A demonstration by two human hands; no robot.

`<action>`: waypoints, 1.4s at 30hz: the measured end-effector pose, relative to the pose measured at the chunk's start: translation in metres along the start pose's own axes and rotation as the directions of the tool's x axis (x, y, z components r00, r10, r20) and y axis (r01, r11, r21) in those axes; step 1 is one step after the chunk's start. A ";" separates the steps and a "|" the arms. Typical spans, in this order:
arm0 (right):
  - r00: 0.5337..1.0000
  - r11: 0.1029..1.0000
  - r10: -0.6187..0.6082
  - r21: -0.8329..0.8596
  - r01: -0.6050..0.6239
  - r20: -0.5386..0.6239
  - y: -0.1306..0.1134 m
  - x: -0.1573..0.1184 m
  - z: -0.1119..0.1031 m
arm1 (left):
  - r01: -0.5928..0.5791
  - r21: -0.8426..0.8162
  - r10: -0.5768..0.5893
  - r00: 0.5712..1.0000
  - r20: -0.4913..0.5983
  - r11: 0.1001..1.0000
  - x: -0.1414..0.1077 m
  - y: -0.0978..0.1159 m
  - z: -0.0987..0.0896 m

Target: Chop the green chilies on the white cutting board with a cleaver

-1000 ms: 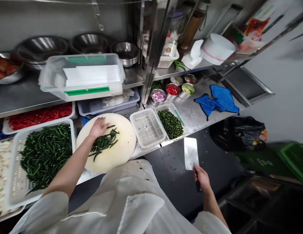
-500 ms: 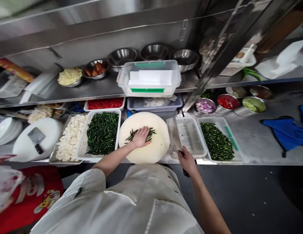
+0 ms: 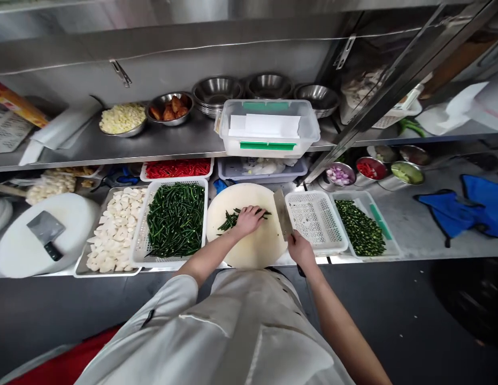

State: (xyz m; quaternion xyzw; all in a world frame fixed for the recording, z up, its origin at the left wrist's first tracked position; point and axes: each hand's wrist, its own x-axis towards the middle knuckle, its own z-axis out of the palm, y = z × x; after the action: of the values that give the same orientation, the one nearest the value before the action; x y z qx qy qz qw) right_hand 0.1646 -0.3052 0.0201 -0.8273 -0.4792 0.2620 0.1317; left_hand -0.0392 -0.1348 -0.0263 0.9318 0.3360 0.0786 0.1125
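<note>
On the round cutting board (image 3: pixel 249 251), my left hand (image 3: pixel 249 220) lies over a small bunch of green stalks (image 3: pixel 229 220), its fingers curled round them. The stalks stick out on both sides of the hand. My right hand (image 3: pixel 300 249) grips the handle of a cleaver (image 3: pixel 283 215), whose broad blade stands at the board's right edge. To the left of the board, a white basket (image 3: pixel 206 214) holds many long green stalks. A white perforated basket (image 3: pixel 315 222) is just right of the cleaver, and a tray of chopped green pieces (image 3: pixel 360 227) stands beyond it.
White slices (image 3: pixel 117 230) fill a tray at the left, beside another board (image 3: pixel 78 224) with a cleaver lying on it. Red peppers (image 3: pixel 177 168) sit behind. A clear box (image 3: pixel 268 128) and metal bowls (image 3: pixel 219 92) stand on the shelf. Blue cloths (image 3: pixel 453 211) lie at the right.
My left hand has gone from lying flat to curling round the stalks. The cleaver has come closer to the board. The view has shifted, and the person in red at the left is mostly out of view.
</note>
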 end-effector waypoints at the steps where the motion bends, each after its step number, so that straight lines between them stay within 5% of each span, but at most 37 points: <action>1: 1.000 1.000 0.025 -0.001 -0.025 -0.011 -0.005 -0.004 0.003 | 0.013 -0.002 -0.013 1.000 -0.011 1.000 -0.001 0.002 0.000; 8: 0.995 0.992 0.096 -0.090 -0.093 0.027 -0.029 -0.027 0.018 | -0.138 -0.094 0.136 0.990 -0.023 0.986 -0.010 -0.014 -0.008; 14: 0.994 0.983 0.098 -0.162 -0.090 0.044 -0.050 -0.017 0.006 | -0.413 -0.267 0.438 0.898 0.038 0.871 0.022 -0.043 -0.014; 20: 0.996 0.976 0.051 -0.217 -0.036 0.067 -0.070 0.015 -0.017 | -0.444 -0.298 0.473 0.881 0.028 0.845 0.024 -0.047 -0.014; 26: 0.991 0.968 0.074 -0.248 -0.044 0.114 -0.086 0.042 -0.008 | -0.415 -0.316 0.455 0.889 0.059 0.853 0.023 -0.046 -0.011; 42: 0.985 0.975 0.101 -0.213 -0.070 0.142 -0.094 0.034 0.004 | -0.388 -0.268 0.431 0.895 0.120 0.882 0.013 -0.041 -0.020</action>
State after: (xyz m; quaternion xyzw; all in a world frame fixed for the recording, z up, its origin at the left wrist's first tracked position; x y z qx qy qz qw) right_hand 0.1077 -0.2285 0.0509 -0.8341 -0.4764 0.2781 -0.0035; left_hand -0.0587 -0.0922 -0.0169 0.9648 0.1077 0.0576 0.2330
